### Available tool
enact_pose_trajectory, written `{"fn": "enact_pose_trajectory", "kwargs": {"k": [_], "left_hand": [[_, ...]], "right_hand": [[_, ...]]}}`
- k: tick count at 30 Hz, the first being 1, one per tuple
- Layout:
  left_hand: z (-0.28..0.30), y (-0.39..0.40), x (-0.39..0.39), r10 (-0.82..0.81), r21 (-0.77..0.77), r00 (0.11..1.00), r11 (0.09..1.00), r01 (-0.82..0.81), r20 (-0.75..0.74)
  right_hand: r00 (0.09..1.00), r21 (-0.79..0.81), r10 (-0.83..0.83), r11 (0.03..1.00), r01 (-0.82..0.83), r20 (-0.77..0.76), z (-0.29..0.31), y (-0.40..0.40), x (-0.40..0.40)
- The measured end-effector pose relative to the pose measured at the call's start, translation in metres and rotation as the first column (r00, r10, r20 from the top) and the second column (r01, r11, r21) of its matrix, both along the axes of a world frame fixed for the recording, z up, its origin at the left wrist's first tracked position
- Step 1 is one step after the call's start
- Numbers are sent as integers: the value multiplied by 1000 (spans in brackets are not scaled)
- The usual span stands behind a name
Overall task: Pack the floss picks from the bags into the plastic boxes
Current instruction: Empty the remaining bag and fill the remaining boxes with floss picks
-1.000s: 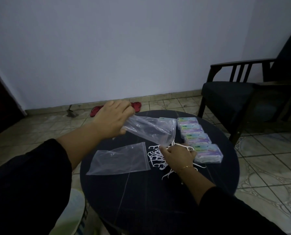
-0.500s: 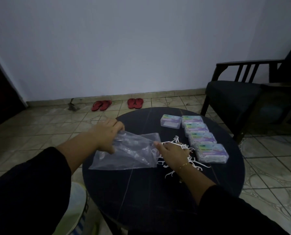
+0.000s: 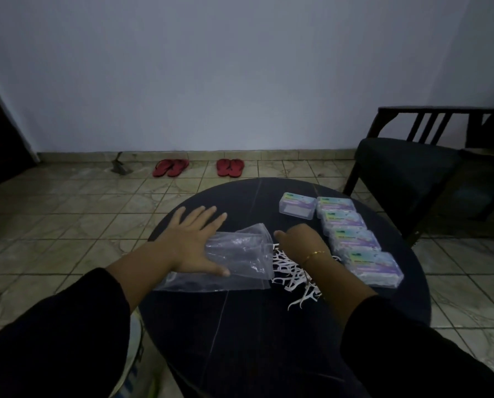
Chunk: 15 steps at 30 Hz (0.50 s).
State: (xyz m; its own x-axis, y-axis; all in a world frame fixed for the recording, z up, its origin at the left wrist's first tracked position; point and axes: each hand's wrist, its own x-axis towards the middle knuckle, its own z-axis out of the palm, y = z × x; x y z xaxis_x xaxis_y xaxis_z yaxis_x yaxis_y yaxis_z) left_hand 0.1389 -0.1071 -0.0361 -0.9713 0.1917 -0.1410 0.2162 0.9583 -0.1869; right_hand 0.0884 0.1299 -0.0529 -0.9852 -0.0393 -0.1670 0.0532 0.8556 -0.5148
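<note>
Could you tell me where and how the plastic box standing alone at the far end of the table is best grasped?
Probably from above, across its two long sides: the separate plastic box lies flat, lid up, with clear table on its left, while the row of boxes crowds its right short end.

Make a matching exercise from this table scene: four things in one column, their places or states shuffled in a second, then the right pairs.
Things:
1. left hand
2. floss picks
3. plastic boxes
4. red slippers

Places or states:
A. on the floor by the wall
B. fingers spread, flat on the clear bags
C. loose pile on the table
D. lined up on the table's right side

Pairs: 1-B, 2-C, 3-D, 4-A
</note>
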Motion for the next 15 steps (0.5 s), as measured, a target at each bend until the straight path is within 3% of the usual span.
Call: {"fn": "enact_pose_trajectory", "kwargs": {"k": [3,5,9,15], "left_hand": [[-6,10,-2,-176,3,981,984,177,-83],[-12,14,-6,-229,-43,972,973,227,-51],[-19,13,-21,-177,-73,984,981,177,6],[-16,6,-55,-93,-130,993,986,102,69]], "right_hand": [[997,110,31,994,-24,-69,1,5,-11],[984,208,67,978,-32,-163,0,9,-18],[943,422,202,904,-75,-265,-5,16,-41],[948,472,209,878,-74,-240,-12,19,-80]]}}
